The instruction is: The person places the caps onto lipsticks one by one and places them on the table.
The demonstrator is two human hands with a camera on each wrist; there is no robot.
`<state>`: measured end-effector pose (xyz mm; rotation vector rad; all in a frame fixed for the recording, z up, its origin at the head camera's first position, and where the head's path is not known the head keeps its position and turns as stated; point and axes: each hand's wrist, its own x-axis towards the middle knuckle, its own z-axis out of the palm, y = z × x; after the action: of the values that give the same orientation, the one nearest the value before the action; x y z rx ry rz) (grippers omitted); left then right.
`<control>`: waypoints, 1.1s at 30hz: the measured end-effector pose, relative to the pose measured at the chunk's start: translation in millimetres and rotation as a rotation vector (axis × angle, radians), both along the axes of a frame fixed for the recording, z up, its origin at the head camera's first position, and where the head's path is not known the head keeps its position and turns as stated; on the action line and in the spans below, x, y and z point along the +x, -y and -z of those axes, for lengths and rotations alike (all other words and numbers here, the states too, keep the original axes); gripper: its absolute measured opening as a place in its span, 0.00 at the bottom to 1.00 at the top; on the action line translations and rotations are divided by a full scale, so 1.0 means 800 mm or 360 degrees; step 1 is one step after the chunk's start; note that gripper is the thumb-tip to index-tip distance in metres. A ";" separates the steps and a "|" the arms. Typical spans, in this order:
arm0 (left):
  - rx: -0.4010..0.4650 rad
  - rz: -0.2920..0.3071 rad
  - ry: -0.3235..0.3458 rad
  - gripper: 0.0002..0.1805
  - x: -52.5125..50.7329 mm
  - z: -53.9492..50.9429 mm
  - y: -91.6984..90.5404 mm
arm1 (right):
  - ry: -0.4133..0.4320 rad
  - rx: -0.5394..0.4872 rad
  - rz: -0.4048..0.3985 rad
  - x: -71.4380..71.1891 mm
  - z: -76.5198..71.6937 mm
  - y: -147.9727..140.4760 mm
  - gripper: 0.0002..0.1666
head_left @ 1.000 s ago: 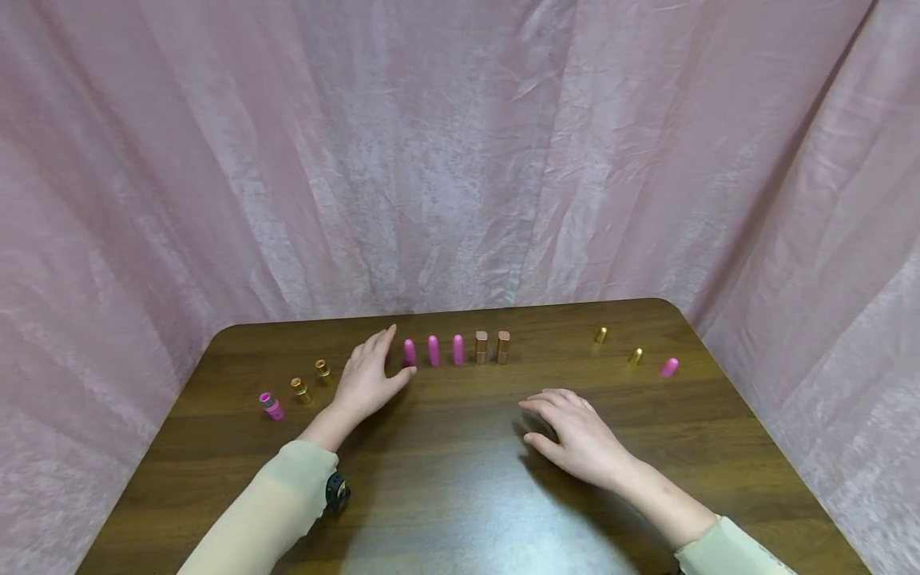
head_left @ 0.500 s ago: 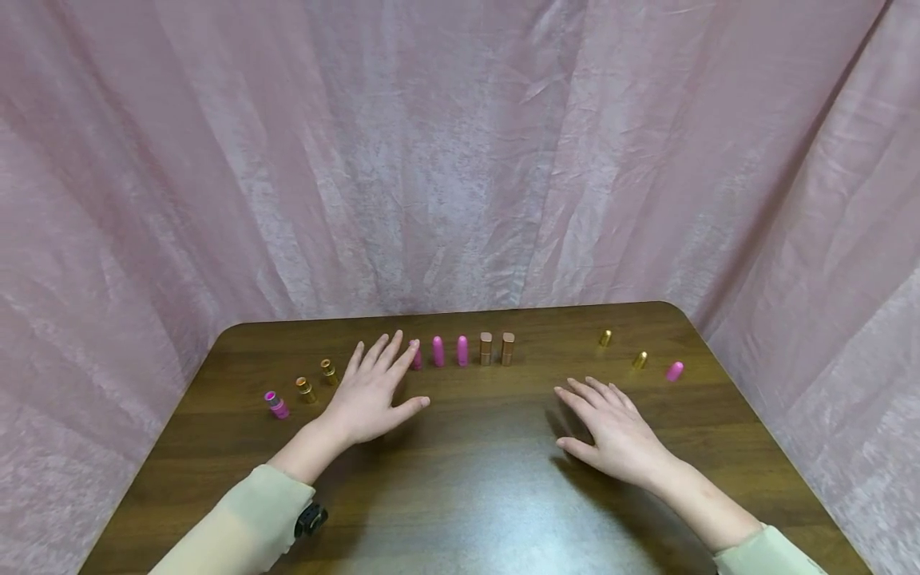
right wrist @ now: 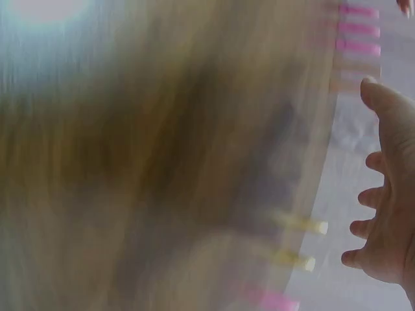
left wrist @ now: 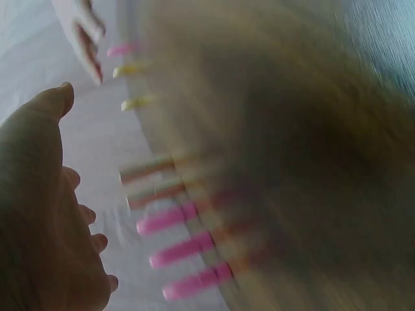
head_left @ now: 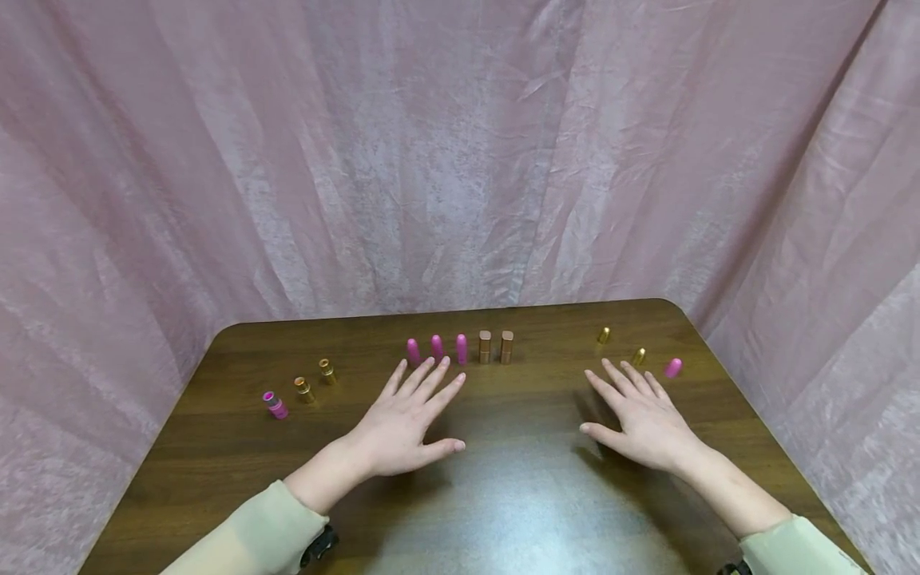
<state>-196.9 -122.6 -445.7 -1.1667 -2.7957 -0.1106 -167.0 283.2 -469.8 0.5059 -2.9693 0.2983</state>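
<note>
My left hand (head_left: 402, 419) hovers with spread fingers just in front of a row of upright lipsticks, holding nothing. That row has three pink lipsticks (head_left: 461, 349) and two square copper-coloured ones (head_left: 506, 347); fingertips overlap the base of the middle pink one. My right hand (head_left: 643, 419), also spread and holding nothing, is nearest to a gold lipstick cap (head_left: 640, 357). Another gold cap (head_left: 604, 335) and a pink cap (head_left: 673, 367) stand close by. At the left are uncapped tubes: a pink lipstick base (head_left: 275, 405) and two gold lipstick bases (head_left: 304, 390).
Everything stands on a dark wooden table (head_left: 532, 495) with rounded back corners. A pink velvet curtain (head_left: 446, 160) hangs behind and around it. Both wrist views are blurred over the tabletop.
My left hand has moved from beside the leftmost pink lipstick toward me and right, its fingers spreading. My right hand has shifted right, fingers straightening. The lipsticks and caps stay where they were.
</note>
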 end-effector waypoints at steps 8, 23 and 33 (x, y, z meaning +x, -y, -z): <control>-0.0098 0.0241 0.0040 0.51 0.014 0.005 -0.058 | 0.0180 -0.0079 0.0284 -0.034 -0.017 -0.076 0.57; -0.0211 0.0282 0.0101 0.50 0.002 0.009 -0.180 | 0.0296 -0.0045 0.0544 -0.081 -0.012 -0.141 0.43; -0.0291 0.0257 0.0185 0.50 0.011 0.027 -0.210 | 0.0293 -0.0039 0.0638 -0.088 -0.010 -0.145 0.14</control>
<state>-188.1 45.0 -467.2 -1.4734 -2.8571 0.0679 -237.5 398.9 -461.7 -0.1312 -3.1426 0.3540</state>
